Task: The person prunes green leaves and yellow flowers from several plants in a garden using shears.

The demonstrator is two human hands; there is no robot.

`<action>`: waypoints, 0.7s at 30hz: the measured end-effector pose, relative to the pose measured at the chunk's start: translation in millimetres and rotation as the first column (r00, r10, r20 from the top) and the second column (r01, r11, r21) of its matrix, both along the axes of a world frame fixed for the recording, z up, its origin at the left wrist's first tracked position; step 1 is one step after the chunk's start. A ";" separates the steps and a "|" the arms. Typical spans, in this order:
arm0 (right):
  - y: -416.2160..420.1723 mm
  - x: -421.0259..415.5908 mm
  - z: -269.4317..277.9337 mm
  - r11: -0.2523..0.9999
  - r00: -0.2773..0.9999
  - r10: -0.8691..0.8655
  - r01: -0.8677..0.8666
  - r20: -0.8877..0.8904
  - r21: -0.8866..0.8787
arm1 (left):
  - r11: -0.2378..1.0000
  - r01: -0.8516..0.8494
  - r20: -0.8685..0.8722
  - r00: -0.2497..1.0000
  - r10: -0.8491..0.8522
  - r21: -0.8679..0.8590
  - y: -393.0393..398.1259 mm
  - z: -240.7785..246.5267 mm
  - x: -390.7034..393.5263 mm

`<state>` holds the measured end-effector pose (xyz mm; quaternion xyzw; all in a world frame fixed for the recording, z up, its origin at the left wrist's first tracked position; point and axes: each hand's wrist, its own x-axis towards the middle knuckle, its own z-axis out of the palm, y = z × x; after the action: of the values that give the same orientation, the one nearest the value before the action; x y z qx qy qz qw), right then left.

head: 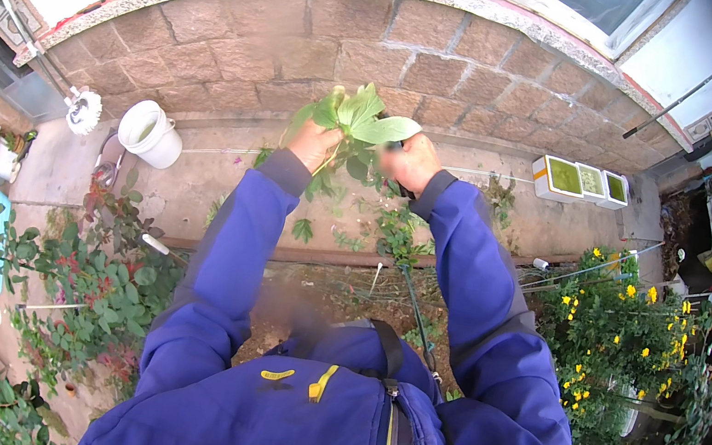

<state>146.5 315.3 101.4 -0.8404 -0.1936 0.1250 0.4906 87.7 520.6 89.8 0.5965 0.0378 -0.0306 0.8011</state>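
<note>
My left hand (pixel 314 144) pinches the stem of a leafy cutting (pixel 362 115) with broad green leaves, held up in front of the stone wall. To its right, my right hand (pixel 415 165) is closed around a dark object (pixel 407 193), mostly hidden by the fingers and leaves, so its kind is unclear. One large pale leaf reaches across to the right hand's knuckles. Below both hands, cut leaves and a leafy sprig (pixel 303 229) lie on the concrete ledge (pixel 247 205).
A white bucket (pixel 162 143) stands at left near a round white brush head (pixel 84 112). White foam boxes (pixel 546 188) of green water sit at right. Reddish-leaved shrubs (pixel 103 273) grow at lower left, yellow-flowered plants (pixel 604 332) at right. The stone wall (pixel 368 60) rises ahead.
</note>
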 end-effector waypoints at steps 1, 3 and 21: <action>10.9 7.9 -6.2 0.986 0.990 -0.027 0.003 0.138 0.169 | 1.000 0.000 0.004 1.000 0.000 0.015 -0.9 3.0 4.6; 22.3 22.2 -12.2 0.945 0.962 -0.240 0.201 0.128 0.256 | 0.999 -0.010 0.010 1.000 0.009 0.053 5.5 9.4 14.8; -54.2 31.8 30.0 0.969 0.748 -0.052 0.199 -0.661 0.148 | 0.705 -0.379 -0.194 0.923 0.331 -0.600 61.7 1.9 -5.3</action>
<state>178.3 261.1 131.3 -0.6986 0.0346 0.3554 0.6200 82.3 582.3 91.6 0.2756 0.1683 0.0919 0.9419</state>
